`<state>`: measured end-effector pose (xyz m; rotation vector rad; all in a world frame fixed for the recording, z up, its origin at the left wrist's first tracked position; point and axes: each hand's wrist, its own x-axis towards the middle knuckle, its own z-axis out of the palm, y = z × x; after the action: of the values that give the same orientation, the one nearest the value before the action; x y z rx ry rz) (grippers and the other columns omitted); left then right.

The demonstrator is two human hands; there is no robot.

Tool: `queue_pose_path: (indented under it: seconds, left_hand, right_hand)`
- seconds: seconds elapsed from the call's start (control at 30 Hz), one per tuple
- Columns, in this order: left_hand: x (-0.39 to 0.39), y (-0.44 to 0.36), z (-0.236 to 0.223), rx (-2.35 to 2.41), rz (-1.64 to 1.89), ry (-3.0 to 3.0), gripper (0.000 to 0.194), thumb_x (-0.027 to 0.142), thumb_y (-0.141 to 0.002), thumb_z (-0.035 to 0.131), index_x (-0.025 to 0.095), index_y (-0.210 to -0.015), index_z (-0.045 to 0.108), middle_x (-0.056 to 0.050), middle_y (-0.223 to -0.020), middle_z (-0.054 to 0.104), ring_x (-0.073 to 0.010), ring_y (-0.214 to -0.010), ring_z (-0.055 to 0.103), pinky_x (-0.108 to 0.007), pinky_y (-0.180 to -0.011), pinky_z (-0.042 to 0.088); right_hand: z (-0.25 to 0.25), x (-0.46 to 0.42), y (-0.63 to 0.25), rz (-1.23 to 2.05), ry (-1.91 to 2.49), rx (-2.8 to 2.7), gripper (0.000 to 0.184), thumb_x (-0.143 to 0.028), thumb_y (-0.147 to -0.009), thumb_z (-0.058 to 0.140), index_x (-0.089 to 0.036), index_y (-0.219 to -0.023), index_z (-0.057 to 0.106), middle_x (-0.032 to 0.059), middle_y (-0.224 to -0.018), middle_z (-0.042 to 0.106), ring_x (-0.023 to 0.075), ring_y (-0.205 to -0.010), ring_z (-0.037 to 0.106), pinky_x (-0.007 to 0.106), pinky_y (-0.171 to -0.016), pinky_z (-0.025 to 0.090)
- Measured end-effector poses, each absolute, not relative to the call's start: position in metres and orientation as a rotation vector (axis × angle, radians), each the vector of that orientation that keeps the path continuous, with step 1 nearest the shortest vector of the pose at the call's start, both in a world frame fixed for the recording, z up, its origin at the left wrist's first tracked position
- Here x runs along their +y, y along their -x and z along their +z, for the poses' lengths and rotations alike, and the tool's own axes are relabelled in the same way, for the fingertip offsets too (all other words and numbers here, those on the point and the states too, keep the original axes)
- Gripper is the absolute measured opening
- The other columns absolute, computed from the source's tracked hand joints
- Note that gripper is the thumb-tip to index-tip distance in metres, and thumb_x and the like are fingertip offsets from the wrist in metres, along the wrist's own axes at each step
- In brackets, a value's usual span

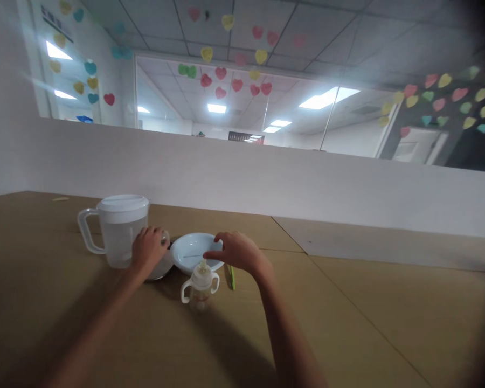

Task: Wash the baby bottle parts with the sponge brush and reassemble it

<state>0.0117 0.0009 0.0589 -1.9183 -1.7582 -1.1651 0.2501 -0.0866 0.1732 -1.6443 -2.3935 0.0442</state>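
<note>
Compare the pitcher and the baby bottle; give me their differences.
The pitcher is larger than the baby bottle. The pitcher has one handle; the baby bottle has two. The pitcher has a broad lid, while the baby bottle tapers to a nipple. Both stand upright on the table.

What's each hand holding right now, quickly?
Left hand: curled over a clear object, but its grip can't be told.
Right hand: open and empty, thumb and fingers apart near the two-handled bottle.
</note>
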Motion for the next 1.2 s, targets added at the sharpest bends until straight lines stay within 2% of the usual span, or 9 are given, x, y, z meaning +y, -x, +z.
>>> queue_pose_path:
  seconds: [0.07,0.23,0.33,0.5,0.57,0.67,0.77,0.93,1.2]
  left_hand:
    - [-0.018,-0.024,0.082,-1.594,-1.481,1.959,0.024,0.032,-0.076,0.061,0.017,-0.095,0.065,-0.01,-0.096,0.065,-0.0272,-0.096,0.059,-0.042,-0.09,0.045]
    - [-0.052,-0.062,0.103,-1.143,-2.172,2.337,0.037,0.04,-0.079,0.064,0.018,-0.109,0.063,-0.008,-0.109,0.065,-0.02,-0.099,0.062,-0.035,-0.089,0.051]
    - [-0.059,-0.075,0.09,-1.061,-2.24,2.493,0.042,0.037,-0.077,0.067,0.019,-0.114,0.061,-0.01,-0.117,0.063,-0.0216,-0.106,0.06,-0.037,-0.093,0.05]
    - [-0.056,-0.077,0.051,-0.999,-2.421,2.576,0.091,0.043,-0.06,0.081,0.021,-0.138,0.039,-0.014,-0.128,0.056,-0.029,-0.119,0.053,-0.042,-0.098,0.047]
    - [-0.054,-0.077,0.034,-1.11,-2.362,2.639,0.097,0.044,-0.054,0.083,0.021,-0.137,0.039,-0.014,-0.127,0.056,-0.0309,-0.116,0.055,-0.045,-0.096,0.048]
    - [-0.054,-0.08,0.014,-1.265,-2.21,2.858,0.092,0.038,-0.049,0.086,0.025,-0.131,0.046,-0.012,-0.12,0.062,-0.032,-0.107,0.061,-0.048,-0.091,0.051]
    - [-0.056,-0.084,0.005,-1.418,-2.109,2.904,0.071,0.032,-0.049,0.085,0.025,-0.114,0.057,-0.008,-0.106,0.068,-0.031,-0.095,0.065,-0.049,-0.084,0.054]
    - [-0.058,-0.089,0.0,-1.43,-2.119,2.701,0.045,0.029,-0.051,0.082,0.022,-0.092,0.064,-0.007,-0.094,0.067,-0.0286,-0.086,0.065,-0.047,-0.076,0.056]
    - [-0.059,-0.094,-0.007,-1.485,-2.143,2.538,0.057,0.036,-0.05,0.082,0.02,-0.103,0.064,-0.007,-0.093,0.068,-0.0278,-0.083,0.064,-0.045,-0.072,0.055]
  right_hand:
    - [0.171,-0.084,-0.248,0.036,1.541,-2.301,0.049,-0.051,-0.081,0.064,-0.017,-0.117,0.062,0.0101,-0.099,0.07,0.0224,-0.091,0.066,0.031,-0.076,0.047]
    - [0.162,-0.077,-0.242,0.139,1.105,-2.337,0.079,-0.036,-0.075,0.073,-0.017,-0.141,0.034,0.0141,-0.128,0.057,0.021,-0.11,0.058,0.033,-0.09,0.045]
    - [0.159,-0.074,-0.242,0.185,1.053,-2.411,0.071,-0.025,-0.073,0.074,-0.015,-0.136,0.041,0.0128,-0.123,0.061,0.0201,-0.107,0.059,0.032,-0.09,0.045]
    - [0.157,-0.073,-0.24,0.19,1.168,-2.578,0.073,-0.024,-0.065,0.08,-0.013,-0.13,0.048,0.0142,-0.119,0.061,0.0219,-0.104,0.059,0.032,-0.087,0.045]
    - [0.156,-0.072,-0.238,0.171,1.256,-2.661,0.063,-0.029,-0.064,0.081,-0.011,-0.119,0.057,0.0143,-0.112,0.063,0.0227,-0.1,0.06,0.031,-0.083,0.045]
    - [0.156,-0.07,-0.235,0.154,1.357,-2.739,0.054,-0.031,-0.063,0.081,-0.013,-0.11,0.062,0.0106,-0.106,0.066,0.0219,-0.096,0.061,0.028,-0.078,0.044]
    - [0.156,-0.069,-0.234,0.16,1.333,-2.815,0.053,-0.027,-0.065,0.079,-0.016,-0.113,0.06,0.007,-0.105,0.067,0.0206,-0.097,0.061,0.026,-0.076,0.043]
    - [0.154,-0.07,-0.234,0.14,1.308,-2.88,0.057,-0.027,-0.066,0.075,-0.013,-0.117,0.056,0.0093,-0.106,0.066,0.0221,-0.098,0.06,0.026,-0.075,0.043]
    - [0.148,-0.068,-0.23,0.106,1.385,-2.893,0.058,-0.026,-0.062,0.075,-0.015,-0.116,0.056,0.0097,-0.108,0.066,0.0248,-0.098,0.061,0.028,-0.075,0.045]
